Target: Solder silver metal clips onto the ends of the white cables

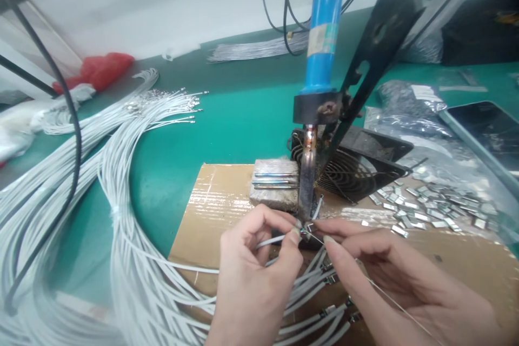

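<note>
- While the left grip (255, 273) pinches a white cable (271, 241) near its metal connector (303, 231), thumb against forefinger, the right grip (381, 267) is narrowly closed on solder wire (314, 237).
- Connector: between both grips, below the soldering iron (324, 16); contact indeterminable.
- Left: cable bundle (121, 173) on the bench (227, 119).
- Right: loose metal shells (440, 224).

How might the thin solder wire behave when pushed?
The thin solder wire is probably light, being so slender. It may buckle easily for the same reason, though its nearly straight run past the right hand suggests some stiffness.
</note>
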Action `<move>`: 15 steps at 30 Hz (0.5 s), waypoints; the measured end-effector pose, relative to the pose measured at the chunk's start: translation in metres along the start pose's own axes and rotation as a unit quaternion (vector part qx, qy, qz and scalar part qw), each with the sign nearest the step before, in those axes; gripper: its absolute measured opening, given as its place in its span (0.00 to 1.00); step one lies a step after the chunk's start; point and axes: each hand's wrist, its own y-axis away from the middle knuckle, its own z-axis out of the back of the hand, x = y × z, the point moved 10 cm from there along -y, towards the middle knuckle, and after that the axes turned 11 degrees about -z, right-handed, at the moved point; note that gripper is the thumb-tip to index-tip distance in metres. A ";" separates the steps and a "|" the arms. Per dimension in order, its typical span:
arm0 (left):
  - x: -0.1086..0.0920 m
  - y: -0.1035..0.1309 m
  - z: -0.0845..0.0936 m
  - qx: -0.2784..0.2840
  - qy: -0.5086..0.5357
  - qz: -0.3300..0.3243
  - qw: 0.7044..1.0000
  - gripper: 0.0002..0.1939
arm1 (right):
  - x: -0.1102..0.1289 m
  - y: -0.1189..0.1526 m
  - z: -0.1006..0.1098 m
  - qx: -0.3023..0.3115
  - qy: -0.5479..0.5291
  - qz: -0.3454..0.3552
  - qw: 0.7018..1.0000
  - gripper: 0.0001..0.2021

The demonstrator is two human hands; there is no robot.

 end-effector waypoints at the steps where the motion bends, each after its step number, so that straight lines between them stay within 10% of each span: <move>1: 0.000 0.000 0.001 0.001 -0.001 0.000 1.000 0.07 | -0.002 0.000 0.001 -0.008 -0.006 -0.010 1.000 0.08; 15: 0.008 -0.005 0.001 0.065 -0.008 -0.002 0.998 0.07 | -0.001 0.003 -0.003 -0.003 -0.003 -0.029 1.000 0.08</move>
